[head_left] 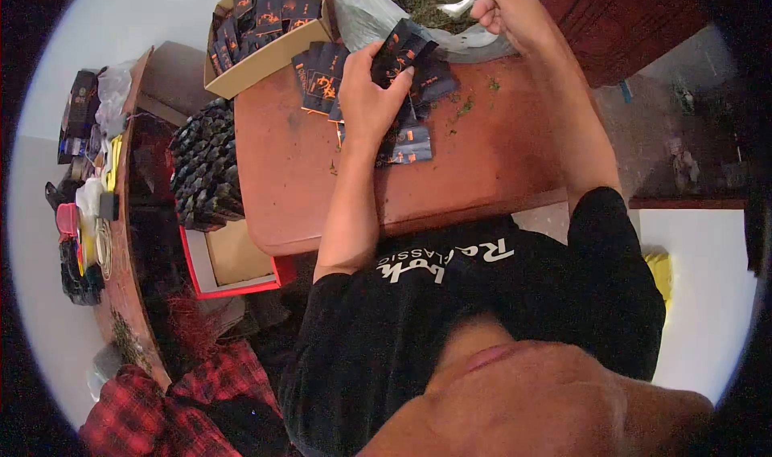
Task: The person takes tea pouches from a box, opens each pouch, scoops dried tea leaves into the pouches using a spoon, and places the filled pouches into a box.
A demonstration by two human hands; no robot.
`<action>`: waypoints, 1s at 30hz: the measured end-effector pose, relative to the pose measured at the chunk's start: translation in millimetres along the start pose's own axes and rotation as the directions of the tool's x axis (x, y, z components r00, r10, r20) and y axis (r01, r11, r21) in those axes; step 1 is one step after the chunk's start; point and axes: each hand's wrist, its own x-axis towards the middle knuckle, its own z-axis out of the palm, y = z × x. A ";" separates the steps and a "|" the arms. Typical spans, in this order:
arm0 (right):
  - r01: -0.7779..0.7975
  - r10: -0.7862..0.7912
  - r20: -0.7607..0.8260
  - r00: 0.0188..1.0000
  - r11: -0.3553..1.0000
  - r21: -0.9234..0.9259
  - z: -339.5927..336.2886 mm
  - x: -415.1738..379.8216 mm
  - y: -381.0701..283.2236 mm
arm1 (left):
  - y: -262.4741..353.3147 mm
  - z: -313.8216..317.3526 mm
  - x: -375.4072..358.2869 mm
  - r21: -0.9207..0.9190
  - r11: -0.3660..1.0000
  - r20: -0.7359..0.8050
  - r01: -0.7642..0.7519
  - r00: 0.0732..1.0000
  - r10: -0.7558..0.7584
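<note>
Two hands at a reddish table, one gripping a small black packet, the other a white spoon.

The left hand point(366, 95) closes its fingers around a flat, glossy black packet point(396, 53) with orange print, its long axis tilted up and away toward the right hand. Under and beside that hand, more flat packets point(410, 143) lie scattered on the smooth table point(305, 176), with green crumbs near them. Farther off, the right hand point(508, 11) pinches a white spoon point(458, 6) pointing left, over a crinkled clear plastic bag point(366, 11) of green leaf. Left of the hands, a cardboard box point(265, 55) holds more packets.
</note>
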 end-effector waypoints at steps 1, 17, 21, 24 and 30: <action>0.004 -0.004 0.007 1.000 0.999 -0.037 3.0 -3.5 -4.5 | -1.2 0.4 -0.1 -0.002 1.000 -0.005 -0.004 1.000 0.004; 0.673 -0.727 0.299 0.619 0.294 -0.678 54.4 -66.9 -2.5 | -2.8 1.0 -1.0 -0.022 1.000 -0.014 0.005 1.000 -0.005; 0.630 -0.739 0.131 0.661 0.452 -0.632 38.4 -66.9 -9.2 | -6.6 0.0 -0.2 -0.093 0.995 -0.001 0.046 0.999 -0.046; 0.576 -0.707 -0.029 0.707 0.599 -0.555 26.2 -55.4 -7.1 | -3.0 -2.1 0.2 -0.192 0.974 0.023 0.122 0.993 -0.120; 0.466 -0.603 -0.076 0.794 0.684 -0.561 9.0 -28.4 18.8 | -9.2 -4.2 3.2 -0.670 0.645 0.251 0.368 0.929 -0.270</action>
